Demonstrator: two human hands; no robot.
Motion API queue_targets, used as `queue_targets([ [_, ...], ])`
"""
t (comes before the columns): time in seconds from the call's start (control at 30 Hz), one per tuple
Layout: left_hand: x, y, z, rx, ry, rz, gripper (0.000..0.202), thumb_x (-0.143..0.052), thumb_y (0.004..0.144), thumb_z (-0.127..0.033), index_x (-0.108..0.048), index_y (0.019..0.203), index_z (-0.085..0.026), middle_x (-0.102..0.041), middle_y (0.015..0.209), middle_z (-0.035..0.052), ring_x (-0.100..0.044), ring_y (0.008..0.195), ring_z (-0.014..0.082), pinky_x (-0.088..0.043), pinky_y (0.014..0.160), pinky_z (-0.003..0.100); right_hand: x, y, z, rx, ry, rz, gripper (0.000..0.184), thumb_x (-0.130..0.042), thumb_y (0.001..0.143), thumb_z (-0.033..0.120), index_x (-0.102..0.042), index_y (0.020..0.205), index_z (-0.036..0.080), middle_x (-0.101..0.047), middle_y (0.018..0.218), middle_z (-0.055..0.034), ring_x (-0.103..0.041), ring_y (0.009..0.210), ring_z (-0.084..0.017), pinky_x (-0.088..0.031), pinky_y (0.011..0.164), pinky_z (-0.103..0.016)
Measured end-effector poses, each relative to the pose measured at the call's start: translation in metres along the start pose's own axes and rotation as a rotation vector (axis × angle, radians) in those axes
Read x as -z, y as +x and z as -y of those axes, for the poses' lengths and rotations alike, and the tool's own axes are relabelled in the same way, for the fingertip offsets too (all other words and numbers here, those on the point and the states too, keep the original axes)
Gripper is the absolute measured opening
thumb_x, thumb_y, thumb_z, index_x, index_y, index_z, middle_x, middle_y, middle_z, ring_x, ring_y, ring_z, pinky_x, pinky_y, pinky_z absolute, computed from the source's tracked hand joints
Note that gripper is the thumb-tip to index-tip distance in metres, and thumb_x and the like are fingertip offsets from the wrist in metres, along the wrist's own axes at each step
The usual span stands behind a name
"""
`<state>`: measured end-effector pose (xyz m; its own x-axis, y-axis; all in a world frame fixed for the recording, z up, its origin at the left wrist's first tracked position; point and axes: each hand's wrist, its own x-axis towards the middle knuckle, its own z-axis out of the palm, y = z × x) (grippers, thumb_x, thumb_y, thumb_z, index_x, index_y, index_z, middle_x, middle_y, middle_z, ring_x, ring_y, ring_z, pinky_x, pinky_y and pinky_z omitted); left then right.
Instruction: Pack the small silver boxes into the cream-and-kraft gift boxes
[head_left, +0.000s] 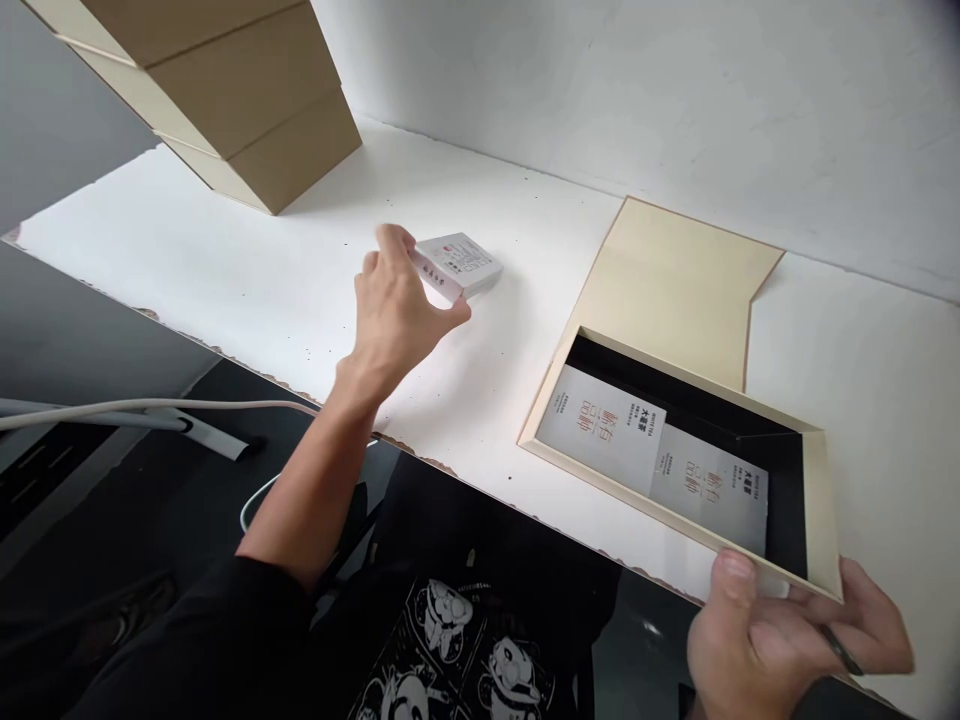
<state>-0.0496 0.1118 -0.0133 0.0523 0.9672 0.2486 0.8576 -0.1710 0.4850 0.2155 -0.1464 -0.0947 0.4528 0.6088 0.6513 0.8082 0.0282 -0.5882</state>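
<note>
Between the thumb and fingers of my left hand (394, 310) is a small white printed carton (461, 262), held at its near end just over the white table. My right hand (787, 630) grips the near right corner of a cream gift box (821, 500), thumb on its front rim and fingers beneath. The gift box lies open, its lid flap (675, 285) folded back toward the wall. Inside its black interior two light grey printed packs, the left pack (604, 430) and the right pack (712, 485), lie side by side along the near wall.
A tall stack of cream boxes (247, 110) stands at the back left of the white table (300, 270). Behind the table rises a white wall (600, 90). The table's chipped front edge runs diagonally, and a pale cable (150, 408) hangs beyond it at left.
</note>
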Motion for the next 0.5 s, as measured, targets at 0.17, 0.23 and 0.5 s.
queue_targets([
  [0.17, 0.024, -0.004, 0.002, -0.465, -0.177, 0.39, 0.082, -0.071, 0.08, -0.044, -0.025, 0.144, -0.024, -0.045, 0.153, 0.0172, -0.052, 0.137, 0.0306, -0.05, 0.108, 0.048, 0.0, 0.0, 0.002, 0.022, -0.08, 0.01, 0.083, -0.073, 0.087, 0.016, -0.036, 0.159, 0.03, -0.038, 0.146, -0.0168, -0.051, 0.123, -0.031, -0.05, 0.103, -0.056],
  [0.23, 0.029, -0.007, 0.002, -0.463, -0.011, 0.677, 0.088, -0.077, 0.073, -0.052, -0.034, 0.143, -0.023, -0.054, 0.144, 0.0168, -0.055, 0.133, 0.0376, -0.052, 0.103, 0.052, 0.001, -0.001, 0.0, 0.017, -0.074, 0.02, 0.085, -0.074, 0.085, 0.016, -0.036, 0.16, 0.029, -0.038, 0.144, -0.0169, -0.052, 0.12, -0.03, -0.051, 0.1, -0.055],
  [0.5, 0.06, -0.02, 0.028, -0.367, 0.032, 0.578, 0.066, -0.072, 0.076, -0.052, -0.045, 0.129, -0.024, -0.066, 0.126, 0.0104, -0.067, 0.11, 0.0312, -0.058, 0.089, 0.045, 0.004, -0.008, -0.007, 0.007, -0.132, 0.056, 0.087, -0.078, 0.085, 0.029, -0.032, 0.158, 0.022, -0.033, 0.141, -0.0191, -0.048, 0.118, -0.029, -0.05, 0.099, -0.056],
])
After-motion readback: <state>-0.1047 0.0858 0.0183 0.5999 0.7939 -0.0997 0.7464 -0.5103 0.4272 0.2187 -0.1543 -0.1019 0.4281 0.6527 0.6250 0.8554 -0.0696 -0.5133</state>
